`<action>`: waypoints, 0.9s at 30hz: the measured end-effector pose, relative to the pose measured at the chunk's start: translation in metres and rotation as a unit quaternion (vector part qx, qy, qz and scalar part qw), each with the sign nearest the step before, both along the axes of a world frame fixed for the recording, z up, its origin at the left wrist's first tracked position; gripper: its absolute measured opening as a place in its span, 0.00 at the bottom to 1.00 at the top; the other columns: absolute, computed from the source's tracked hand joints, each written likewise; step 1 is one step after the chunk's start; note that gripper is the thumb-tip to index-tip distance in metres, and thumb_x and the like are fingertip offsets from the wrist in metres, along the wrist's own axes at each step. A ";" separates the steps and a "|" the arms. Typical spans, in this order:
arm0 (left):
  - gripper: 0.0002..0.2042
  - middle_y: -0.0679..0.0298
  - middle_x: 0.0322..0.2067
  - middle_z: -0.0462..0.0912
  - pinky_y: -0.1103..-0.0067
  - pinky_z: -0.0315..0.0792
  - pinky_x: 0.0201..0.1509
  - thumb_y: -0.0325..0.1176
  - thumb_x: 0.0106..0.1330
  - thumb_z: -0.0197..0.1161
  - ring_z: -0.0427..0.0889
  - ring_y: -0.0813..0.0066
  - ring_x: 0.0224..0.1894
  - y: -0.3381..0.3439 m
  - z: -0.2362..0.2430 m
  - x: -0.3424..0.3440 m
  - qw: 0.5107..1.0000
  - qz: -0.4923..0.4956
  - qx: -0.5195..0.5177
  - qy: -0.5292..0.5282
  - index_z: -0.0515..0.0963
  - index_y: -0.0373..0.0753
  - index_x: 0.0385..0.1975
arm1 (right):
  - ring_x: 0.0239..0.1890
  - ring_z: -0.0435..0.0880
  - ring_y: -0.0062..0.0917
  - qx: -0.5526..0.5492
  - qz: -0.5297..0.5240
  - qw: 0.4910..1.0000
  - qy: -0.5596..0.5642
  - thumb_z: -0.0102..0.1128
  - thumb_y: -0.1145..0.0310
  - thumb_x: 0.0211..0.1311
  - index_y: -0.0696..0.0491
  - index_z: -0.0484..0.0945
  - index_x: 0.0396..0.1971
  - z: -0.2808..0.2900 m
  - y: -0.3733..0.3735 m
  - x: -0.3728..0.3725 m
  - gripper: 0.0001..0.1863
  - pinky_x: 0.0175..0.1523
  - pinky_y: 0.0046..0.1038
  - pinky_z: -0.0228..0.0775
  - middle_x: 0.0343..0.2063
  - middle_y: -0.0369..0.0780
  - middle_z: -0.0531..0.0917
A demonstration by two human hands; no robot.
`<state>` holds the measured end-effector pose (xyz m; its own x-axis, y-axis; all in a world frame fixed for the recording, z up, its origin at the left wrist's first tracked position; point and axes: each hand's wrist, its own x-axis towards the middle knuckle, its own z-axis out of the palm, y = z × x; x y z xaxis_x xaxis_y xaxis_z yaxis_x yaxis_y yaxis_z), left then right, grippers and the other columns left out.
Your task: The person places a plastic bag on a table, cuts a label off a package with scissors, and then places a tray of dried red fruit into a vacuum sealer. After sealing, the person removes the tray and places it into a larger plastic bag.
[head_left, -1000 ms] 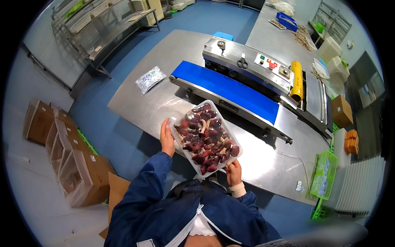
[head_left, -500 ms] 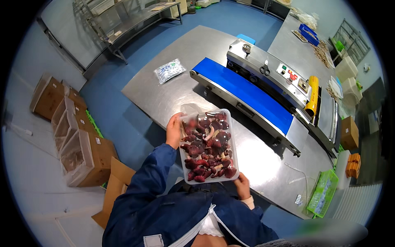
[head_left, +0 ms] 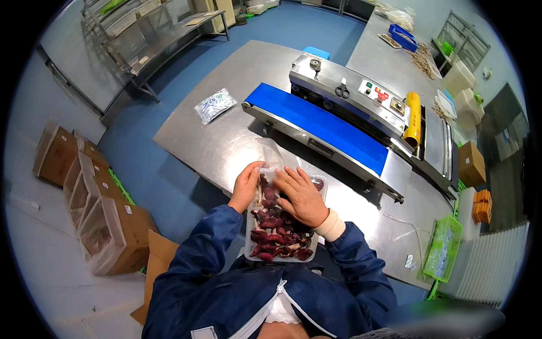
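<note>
A clear plastic tray of dark red mushrooms (head_left: 274, 234), bagged in clear film, lies between me and the table's near edge. My left hand (head_left: 247, 185) grips its far left corner, with the thumb over the edge by the loose film end (head_left: 272, 152). Across the upper part of the pack lies my right hand (head_left: 303, 198), flat and fingers stretched out, covering some mushrooms. A cream cuff (head_left: 331, 225) shows at the right wrist.
Beyond the pack stands a sealing machine (head_left: 353, 93) with a blue conveyor belt (head_left: 316, 127). Scissors (head_left: 342, 88) lie on it. A packet of small sachets (head_left: 215, 105) rests on the steel table (head_left: 186, 135). Cardboard boxes (head_left: 127, 231) line the left; a green basket (head_left: 444, 248) sits at right.
My right hand has left the pack's near right corner and now lies flat on its upper part. The left hand still holds the far left corner. The view has shifted slightly.
</note>
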<state>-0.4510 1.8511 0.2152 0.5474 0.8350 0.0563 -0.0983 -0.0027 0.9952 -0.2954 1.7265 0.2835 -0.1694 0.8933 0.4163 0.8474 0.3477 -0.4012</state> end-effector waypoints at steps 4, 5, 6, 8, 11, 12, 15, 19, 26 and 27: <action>0.13 0.68 0.40 0.77 0.89 0.66 0.39 0.33 0.70 0.44 0.69 0.88 0.33 -0.001 -0.003 -0.007 1.000 0.003 -0.002 -0.004 0.70 0.35 0.48 | 0.60 0.62 0.37 -0.003 0.015 1.000 -0.026 0.57 0.60 0.52 0.56 0.67 0.52 0.000 0.001 -0.007 0.27 0.64 0.39 0.47 0.55 0.44 0.68; 0.14 0.67 0.40 0.77 0.87 0.67 0.42 0.33 0.70 0.43 0.71 0.87 0.36 -0.002 -0.003 -0.008 1.000 0.007 -0.001 -0.011 0.70 0.35 0.48 | 0.59 0.63 0.37 -0.003 0.017 1.000 -0.019 0.58 0.59 0.51 0.56 0.67 0.51 0.000 0.002 -0.010 0.28 0.64 0.38 0.48 0.55 0.43 0.68; 0.13 0.66 0.41 0.77 0.86 0.67 0.45 0.33 0.70 0.43 0.72 0.85 0.39 -0.002 -0.006 -0.010 1.000 0.007 -0.011 -0.019 0.70 0.35 0.48 | 0.59 0.63 0.37 -0.005 0.020 1.000 -0.021 0.58 0.59 0.51 0.56 0.68 0.51 -0.003 0.002 -0.011 0.27 0.64 0.38 0.48 0.55 0.44 0.68; 0.13 0.66 0.40 0.77 0.86 0.66 0.44 0.33 0.70 0.43 0.71 0.85 0.38 -0.003 -0.008 -0.014 0.999 0.005 -0.041 -0.030 0.70 0.35 0.48 | 0.58 0.63 0.39 -0.012 0.044 0.999 0.000 0.58 0.60 0.51 0.57 0.68 0.51 -0.007 0.006 -0.006 0.27 0.64 0.39 0.50 0.55 0.45 0.67; 0.13 0.66 0.41 0.77 0.87 0.66 0.42 0.33 0.70 0.42 0.71 0.86 0.36 0.000 -0.013 -0.016 1.000 0.014 -0.015 -0.018 0.70 0.35 0.48 | 0.58 0.64 0.41 0.021 0.015 0.996 0.090 0.59 0.66 0.50 0.58 0.67 0.50 -0.003 0.006 0.018 0.26 0.63 0.40 0.51 0.55 0.49 0.66; 0.14 0.67 0.40 0.77 0.87 0.66 0.42 0.33 0.70 0.42 0.70 0.86 0.36 0.002 -0.013 -0.017 1.000 0.015 -0.015 -0.018 0.70 0.35 0.48 | 0.59 0.64 0.41 0.024 -0.014 0.996 0.084 0.58 0.66 0.51 0.57 0.68 0.50 -0.002 0.004 0.027 0.25 0.64 0.40 0.49 0.55 0.49 0.67; 0.14 0.67 0.39 0.77 0.88 0.65 0.41 0.33 0.70 0.43 0.69 0.87 0.35 0.001 -0.013 -0.016 0.999 0.029 0.036 0.026 0.71 0.34 0.47 | 0.61 0.60 0.41 -0.053 -0.001 0.995 0.082 0.53 0.64 0.58 0.57 0.65 0.52 -0.025 -0.004 0.035 0.23 0.65 0.40 0.46 0.56 0.48 0.65; 0.15 0.61 0.42 0.77 0.81 0.65 0.52 0.36 0.70 0.42 0.73 0.78 0.45 0.005 -0.029 -0.024 0.996 0.074 0.008 0.050 0.70 0.33 0.46 | 0.64 0.56 0.34 -0.043 -0.118 0.909 0.397 0.47 0.61 0.63 0.59 0.57 0.59 -0.070 -0.021 0.047 0.28 0.65 0.31 0.46 0.60 0.48 0.59; 0.15 0.63 0.42 0.76 0.81 0.66 0.51 0.38 0.70 0.44 0.73 0.79 0.44 0.011 -0.060 -0.025 0.989 0.114 -0.086 0.033 0.71 0.33 0.46 | 0.51 0.70 0.23 -0.246 -0.046 0.586 0.771 0.36 0.57 0.68 0.59 0.64 0.54 -0.145 -0.049 0.007 0.24 0.57 0.25 0.60 0.51 0.41 0.72; 0.15 0.63 0.41 0.76 0.80 0.66 0.50 0.37 0.69 0.44 0.73 0.79 0.43 0.013 -0.065 -0.025 0.988 0.130 -0.058 0.056 0.71 0.33 0.45 | 0.49 0.71 0.23 -0.240 -0.041 0.600 0.762 0.36 0.57 0.69 0.59 0.65 0.53 -0.159 -0.048 0.013 0.23 0.56 0.24 0.61 0.49 0.40 0.73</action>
<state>-0.4765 1.8639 0.1497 0.3110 0.9456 -0.0958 0.0007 0.1006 0.9949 -0.2827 1.6781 0.1250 0.1341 0.9513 -0.2776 -0.6252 -0.1361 -0.7685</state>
